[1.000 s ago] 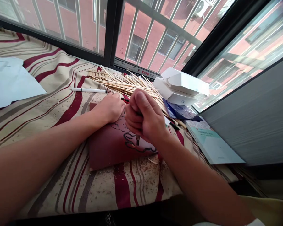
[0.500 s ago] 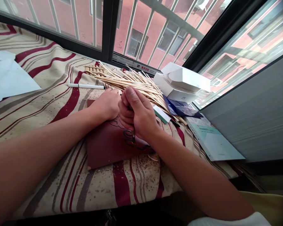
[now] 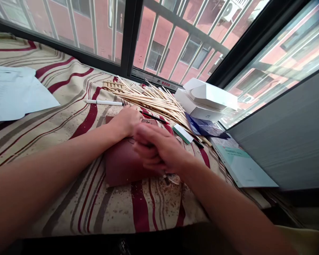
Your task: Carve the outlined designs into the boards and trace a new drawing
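1. Two bare arms reach in from the lower corners of the head view. The left hand (image 3: 126, 121) lies palm down and open on a dark red sheet (image 3: 117, 166), at about eight o'clock from the frame's centre.
2. The right hand (image 3: 159, 148) hovers at the centre, just beside the left, with its fingers curled. It is blurred, so I cannot tell whether it holds anything.
3. A black-and-red pen (image 3: 152, 117) lies just past the left fingertips, at twelve o'clock.
4. A pile of thin wooden sticks (image 3: 149, 99) sits behind it, and a white marker (image 3: 103, 102) lies at ten o'clock.
5. A white box (image 3: 204, 101) stands at two o'clock, a blue packet (image 3: 204, 127) at three, and a pale booklet (image 3: 241, 166) at four.
6. Loose papers (image 3: 16, 92) lie at nine o'clock on a cream-and-red striped bedspread (image 3: 117, 212), beneath a barred window (image 3: 162, 39).
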Motion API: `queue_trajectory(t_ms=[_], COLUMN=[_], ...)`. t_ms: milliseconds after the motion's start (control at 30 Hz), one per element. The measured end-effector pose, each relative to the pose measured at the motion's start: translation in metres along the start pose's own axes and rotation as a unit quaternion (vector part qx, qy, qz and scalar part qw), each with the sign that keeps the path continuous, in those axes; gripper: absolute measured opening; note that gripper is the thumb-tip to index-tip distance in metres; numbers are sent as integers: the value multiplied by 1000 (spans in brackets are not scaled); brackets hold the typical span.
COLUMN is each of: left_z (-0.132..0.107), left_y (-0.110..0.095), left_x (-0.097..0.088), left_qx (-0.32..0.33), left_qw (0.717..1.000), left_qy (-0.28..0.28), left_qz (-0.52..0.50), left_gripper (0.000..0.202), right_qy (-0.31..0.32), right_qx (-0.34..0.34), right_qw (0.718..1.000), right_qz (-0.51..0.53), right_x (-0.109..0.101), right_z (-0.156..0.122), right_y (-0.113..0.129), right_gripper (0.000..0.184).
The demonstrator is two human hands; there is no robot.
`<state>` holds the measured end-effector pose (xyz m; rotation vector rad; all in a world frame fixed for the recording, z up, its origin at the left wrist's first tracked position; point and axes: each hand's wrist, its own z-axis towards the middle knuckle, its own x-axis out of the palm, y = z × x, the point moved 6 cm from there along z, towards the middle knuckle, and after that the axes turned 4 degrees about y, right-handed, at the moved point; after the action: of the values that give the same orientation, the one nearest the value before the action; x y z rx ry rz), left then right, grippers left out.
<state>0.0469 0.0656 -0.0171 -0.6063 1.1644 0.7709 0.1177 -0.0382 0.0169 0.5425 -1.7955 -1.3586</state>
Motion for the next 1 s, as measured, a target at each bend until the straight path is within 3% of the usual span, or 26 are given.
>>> queue_trajectory(t_ms=[133, 300, 500, 733, 900, 1000], left_z=[-2, -3, 2, 3, -2, -3], left_y=[-3, -3, 1, 4, -5, -10], left_x=[-7, -6, 4, 5, -1, -4], left_qx=[-37, -33, 16, 5, 7, -6], left_qw=[999, 999, 999, 1000, 999, 998], left_qy=[9, 15, -2, 6, 24, 37], left_qz=[16, 34, 41, 22, 29, 45], left_gripper=[40, 40, 32, 26, 28, 35], right_qy=[-126, -180, -156, -155, -53, -49], right_qx=[-163, -239, -226, -259, -206, -249], right_qw=[978, 954, 960, 951, 976, 967], right_qz=[-11, -15, -60, -66, -42, -35], right_x=[-31, -37, -22, -23, -12, -13], right_z=[-17, -6, 4, 4, 0, -5], right_y=[30, 27, 13, 16, 14, 18], right_gripper=[48, 51, 55, 50, 41, 37])
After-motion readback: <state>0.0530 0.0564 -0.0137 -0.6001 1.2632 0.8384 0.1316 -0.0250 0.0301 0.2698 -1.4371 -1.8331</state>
